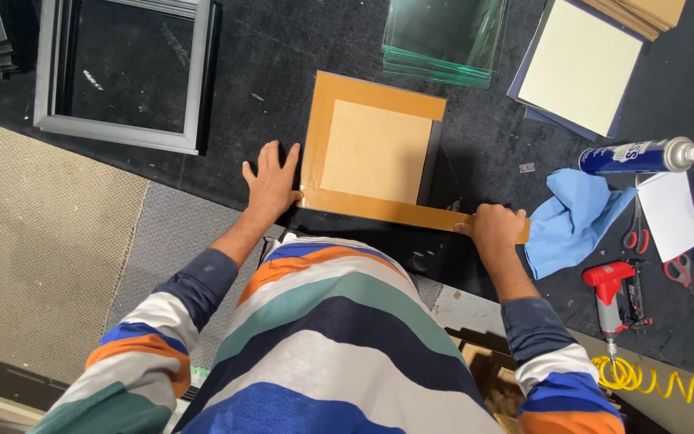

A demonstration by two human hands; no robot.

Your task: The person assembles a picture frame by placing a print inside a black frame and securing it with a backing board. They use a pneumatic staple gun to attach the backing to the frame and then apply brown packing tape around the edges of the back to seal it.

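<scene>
Single head view – looks steeply down, close over dark worktable (283,48) – own striped torso fills foreground.

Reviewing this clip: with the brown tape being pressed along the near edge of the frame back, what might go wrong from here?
1. The tape strip runs past the frame back under the right hand; the overhang may stick to the black table cover.
2. Only the left hand steadies the frame, at one corner, so it may shift and the tape lie crooked.
3. The glass stack sits just behind the frame; a push forward might knock it.
</scene>
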